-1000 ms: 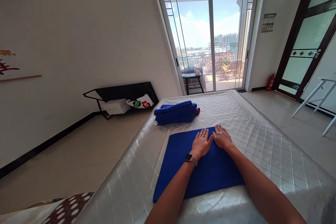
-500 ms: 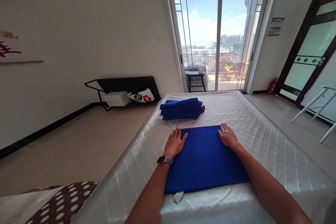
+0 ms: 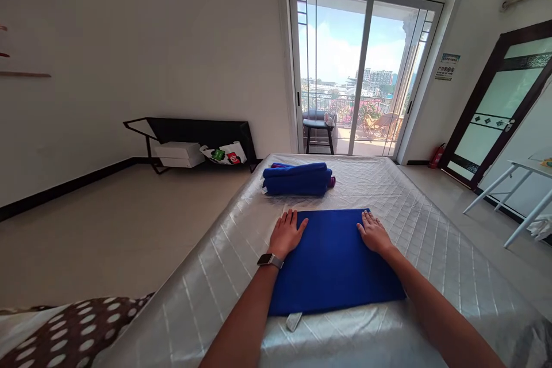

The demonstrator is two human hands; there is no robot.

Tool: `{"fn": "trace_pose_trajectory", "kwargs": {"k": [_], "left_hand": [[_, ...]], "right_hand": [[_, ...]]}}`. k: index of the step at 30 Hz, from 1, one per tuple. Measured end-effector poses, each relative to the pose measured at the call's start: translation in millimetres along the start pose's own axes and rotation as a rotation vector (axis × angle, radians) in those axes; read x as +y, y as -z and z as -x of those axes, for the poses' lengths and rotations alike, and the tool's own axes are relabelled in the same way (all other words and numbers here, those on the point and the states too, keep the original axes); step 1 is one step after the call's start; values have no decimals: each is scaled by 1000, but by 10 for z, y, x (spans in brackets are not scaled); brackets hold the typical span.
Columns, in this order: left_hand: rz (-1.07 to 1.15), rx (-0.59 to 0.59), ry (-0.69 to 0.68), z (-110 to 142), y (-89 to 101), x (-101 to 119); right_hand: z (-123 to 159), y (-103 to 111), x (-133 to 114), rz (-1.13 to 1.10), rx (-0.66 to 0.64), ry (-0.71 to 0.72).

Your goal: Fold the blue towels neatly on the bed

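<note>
A folded blue towel lies flat on the plastic-wrapped mattress, with a pale label sticking out at its near edge. My left hand, a watch on its wrist, rests palm down on the towel's far left corner, fingers stretched out. At the far right corner, my right hand lies flat with its fingers extended. Beyond both hands sits a stack of rolled or folded blue towels, with a purple end showing at its right side.
A brown cloth with white dots lies at the lower left. By the left wall stands a black frame holding white boxes and a printed bag. Sliding glass doors are ahead; a white-legged table stands right.
The head view has tilted and turned slightly, so the room appears shifted. Both hands stay flat at the towel's far corners, with the right hand's fingers shifting only slightly.
</note>
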State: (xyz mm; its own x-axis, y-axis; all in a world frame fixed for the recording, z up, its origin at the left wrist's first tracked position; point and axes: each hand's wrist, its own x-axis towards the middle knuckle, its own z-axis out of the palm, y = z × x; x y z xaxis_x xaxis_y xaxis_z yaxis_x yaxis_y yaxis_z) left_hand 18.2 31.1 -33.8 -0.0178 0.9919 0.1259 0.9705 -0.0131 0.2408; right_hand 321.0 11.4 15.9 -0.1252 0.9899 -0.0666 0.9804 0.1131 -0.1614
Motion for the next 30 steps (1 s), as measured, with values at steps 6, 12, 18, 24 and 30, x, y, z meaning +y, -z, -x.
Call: {"fn": "trace_pose_trajectory", "kwargs": {"k": [6,12,18,24,30], "left_hand": [[-27,-34,22,27,74,43],[-115,-26,43,88,173,96],[-239,65,-120,118,254,383],[-96,-1,-418,230,-41,1359],[-34,-31,-429,279,-229,1628]], "right_hand": [[44,-24,-30,-27,-2,-23],[56,21,-44,-69,-28,-21],[67,7,-51,-91,-12,-19],[27,-85,-6,-76,33,6],[-11,-161,40,-64,54,44]]}}
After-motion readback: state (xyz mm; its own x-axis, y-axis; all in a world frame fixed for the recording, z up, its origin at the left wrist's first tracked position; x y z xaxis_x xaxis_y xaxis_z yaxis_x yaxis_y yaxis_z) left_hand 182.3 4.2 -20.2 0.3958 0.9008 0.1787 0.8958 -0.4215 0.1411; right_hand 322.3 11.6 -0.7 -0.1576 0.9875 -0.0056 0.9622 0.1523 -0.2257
